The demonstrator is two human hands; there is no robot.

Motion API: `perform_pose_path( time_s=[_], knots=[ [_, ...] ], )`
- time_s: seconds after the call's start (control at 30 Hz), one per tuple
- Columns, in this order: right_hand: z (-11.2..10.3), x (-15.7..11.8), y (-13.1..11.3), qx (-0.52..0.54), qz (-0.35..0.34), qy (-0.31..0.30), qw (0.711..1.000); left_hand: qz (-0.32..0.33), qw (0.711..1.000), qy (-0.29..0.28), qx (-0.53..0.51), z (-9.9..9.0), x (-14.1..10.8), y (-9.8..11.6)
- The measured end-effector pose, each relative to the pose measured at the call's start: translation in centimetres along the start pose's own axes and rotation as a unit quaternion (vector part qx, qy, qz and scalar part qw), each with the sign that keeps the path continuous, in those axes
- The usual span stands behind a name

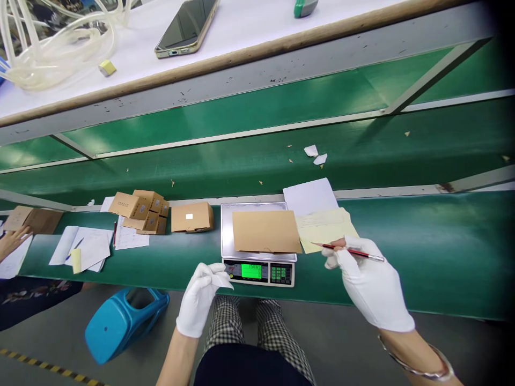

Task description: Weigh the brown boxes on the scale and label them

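Observation:
My left hand (pixel 199 297), in a white glove, pinches a small white slip of paper (pixel 222 280) beside the lower left corner of the scale. A red and black pencil (pixel 354 252) is held in my gloved right hand (pixel 372 284), its tip pointing left over a yellowish sheet (pixel 324 228). Between the hands stands a digital scale (pixel 227 236) with a lit green display (pixel 251 271). On its metal pan rests a flat brown cardboard box (pixel 265 230). A white sheet (pixel 311 195) lies partly under the yellowish one.
Left of the scale are a brown box (pixel 191 217), several stacked small boxes (pixel 140 209) and papers (pixel 90 246). A co-worker's hand (pixel 14 241) shows at far left. A blue stool (pixel 116 321) stands below. The raised shelf holds a phone (pixel 187 27) and clear tubing (pixel 52 59).

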State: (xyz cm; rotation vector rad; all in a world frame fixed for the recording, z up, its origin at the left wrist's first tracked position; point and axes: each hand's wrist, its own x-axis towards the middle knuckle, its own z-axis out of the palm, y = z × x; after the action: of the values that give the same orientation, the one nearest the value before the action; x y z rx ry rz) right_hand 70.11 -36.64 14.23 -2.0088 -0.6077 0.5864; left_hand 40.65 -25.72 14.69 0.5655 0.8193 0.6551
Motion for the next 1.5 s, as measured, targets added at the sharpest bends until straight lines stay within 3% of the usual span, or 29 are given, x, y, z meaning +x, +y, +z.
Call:
perform_pose_path(
  time_s=[0.43,1.5],
  knots=[
    [0.9,0.5,-0.6,-0.002,-0.017,-0.023,1.0,-0.006,0.996,0.021,0.084,0.4,0.1,0.3],
    [1.8,0.1,-0.7,-0.033,-0.021,-0.023,0.999,-0.001,0.995,0.029,0.096,0.2,-0.9,0.4]
  ],
)
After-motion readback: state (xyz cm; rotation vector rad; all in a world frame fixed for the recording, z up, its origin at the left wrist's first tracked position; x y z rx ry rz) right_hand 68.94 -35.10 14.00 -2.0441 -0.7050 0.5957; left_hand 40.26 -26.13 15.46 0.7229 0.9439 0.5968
